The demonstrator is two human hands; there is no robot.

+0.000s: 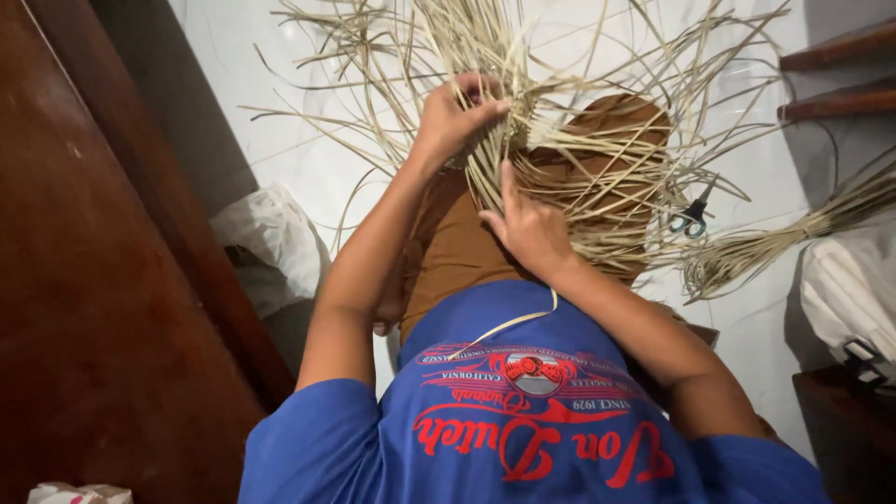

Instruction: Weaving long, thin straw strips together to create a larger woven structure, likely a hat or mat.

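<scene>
your left hand [457, 117] is clenched around the pale, thin cane strips [523, 131] at the woven core of the splayed bundle resting on your brown-trousered knee [467, 243]. your right hand [527, 229] lies just below it, fingers loosely open, forefinger up against the strands. one loose strip trails down over your blue printed shirt [523, 411]. small teal-handled scissors [691, 222] sit on the white tiled floor [308, 159], beside a tied sheaf of spare cane [775, 247].
</scene>
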